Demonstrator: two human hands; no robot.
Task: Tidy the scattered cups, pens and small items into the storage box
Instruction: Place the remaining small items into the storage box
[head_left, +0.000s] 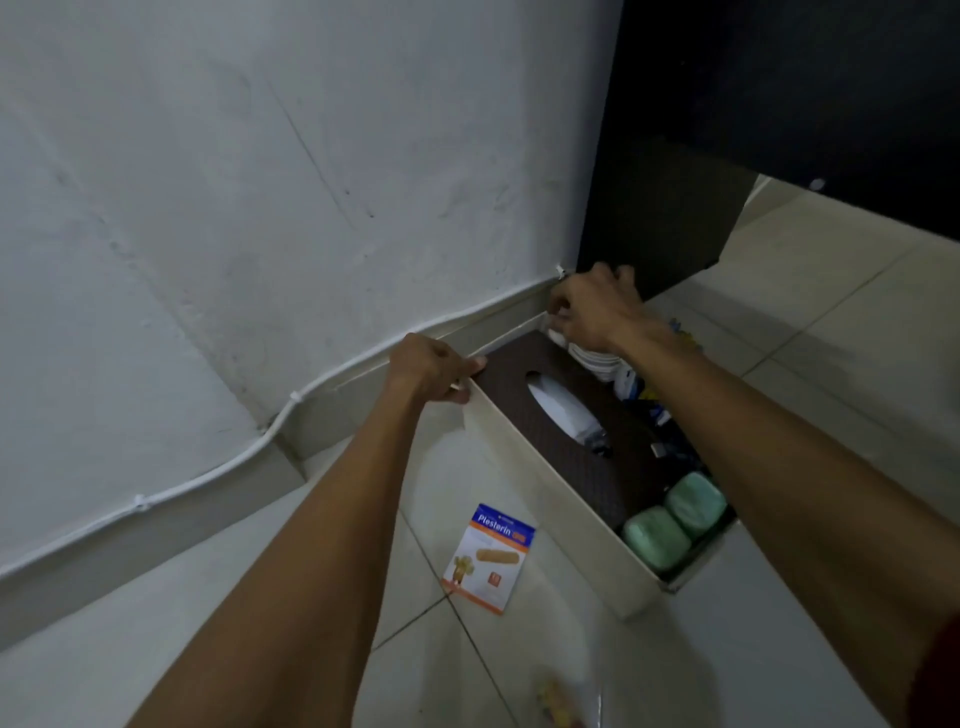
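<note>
At the near edge of the tiled floor (831, 364) lies a blurred yellowish wrapped item (558, 701). Just beyond it a plaster packet (488, 558) lies flat beside the long beige storage box (545, 493), which sits on the floor close to the wall (260, 156). Inside the box, two green bars (657, 538) lie at the near end, then a brown tissue box (571, 415), then stacked white cups (592, 358) at the far end. The left hand (434, 371) grips the box's rim at its far left corner. The right hand (597, 309) curls over the far end above the cups; what it holds cannot be told. A white cable (208, 475) runs along the wall's foot, and a dark cabinet (727, 104) stands behind.
</note>
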